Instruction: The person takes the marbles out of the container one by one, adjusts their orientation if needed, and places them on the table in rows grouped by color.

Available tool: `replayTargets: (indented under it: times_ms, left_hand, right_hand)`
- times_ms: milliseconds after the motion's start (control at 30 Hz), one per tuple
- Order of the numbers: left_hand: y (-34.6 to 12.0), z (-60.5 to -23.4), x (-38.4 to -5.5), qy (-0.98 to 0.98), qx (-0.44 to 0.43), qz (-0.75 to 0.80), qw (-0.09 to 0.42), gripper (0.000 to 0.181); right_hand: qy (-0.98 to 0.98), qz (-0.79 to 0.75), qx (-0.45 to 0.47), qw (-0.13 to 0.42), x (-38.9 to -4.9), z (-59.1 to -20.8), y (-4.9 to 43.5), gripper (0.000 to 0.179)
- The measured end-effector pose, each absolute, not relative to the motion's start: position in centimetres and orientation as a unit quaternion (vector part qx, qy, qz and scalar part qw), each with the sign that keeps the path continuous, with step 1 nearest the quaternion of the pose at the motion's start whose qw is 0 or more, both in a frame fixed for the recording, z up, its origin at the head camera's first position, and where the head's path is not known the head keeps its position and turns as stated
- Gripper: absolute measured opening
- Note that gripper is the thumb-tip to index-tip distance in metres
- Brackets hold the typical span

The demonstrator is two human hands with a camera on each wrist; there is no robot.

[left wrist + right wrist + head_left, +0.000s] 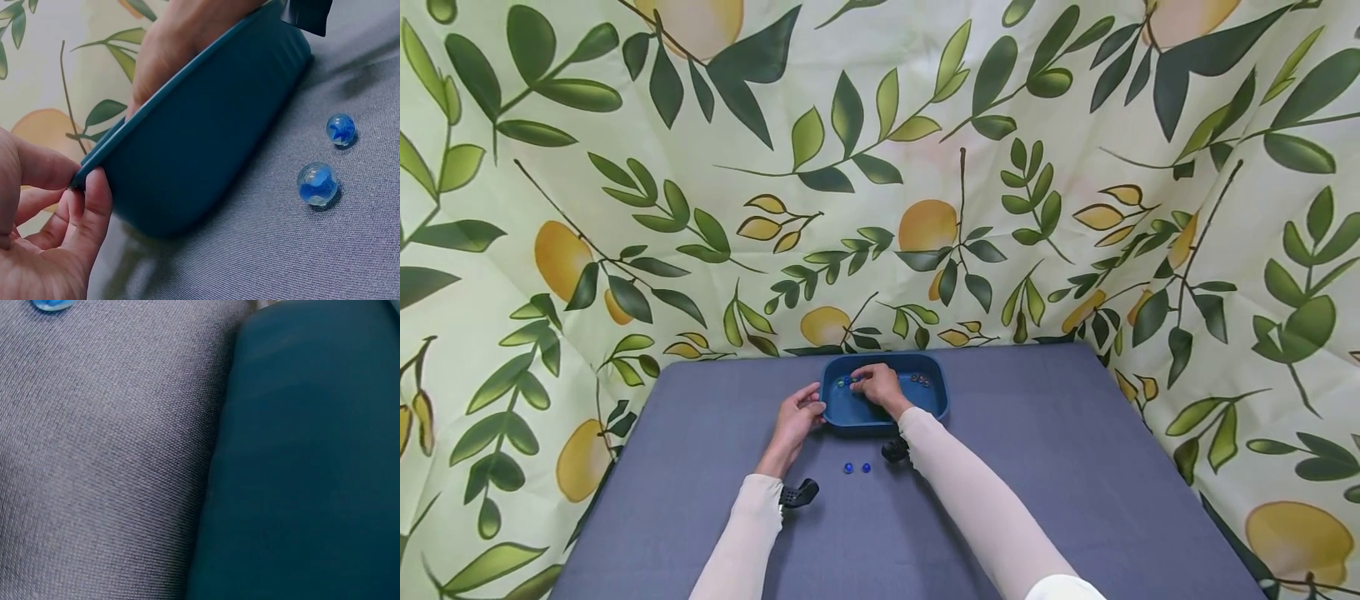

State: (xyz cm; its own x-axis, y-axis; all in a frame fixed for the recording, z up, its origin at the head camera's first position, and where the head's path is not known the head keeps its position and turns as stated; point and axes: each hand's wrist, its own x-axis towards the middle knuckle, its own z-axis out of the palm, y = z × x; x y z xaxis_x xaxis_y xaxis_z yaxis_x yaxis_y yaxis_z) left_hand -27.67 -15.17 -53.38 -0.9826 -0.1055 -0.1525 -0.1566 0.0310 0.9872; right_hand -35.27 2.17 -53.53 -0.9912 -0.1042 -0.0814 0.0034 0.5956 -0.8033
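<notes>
Blue tray [850,410], hands [797,418] on rim [861,428], perhaps on marbles [841,383]

No readable text, label, brand, number or sign appears in any of the three views.
</notes>
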Motion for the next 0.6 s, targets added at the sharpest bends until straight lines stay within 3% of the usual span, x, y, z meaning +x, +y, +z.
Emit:
replayTargets:
  times_ms: [600]
  left_hand:
    - [-15.13, -53.06, -27.51, 0.718, -0.092, 0.689, 0.027, 0.049]
  right_hand:
    - [0.904, -0.421, -0.032, 0.067, -35.27, -53.60, 2.01, 0.018]
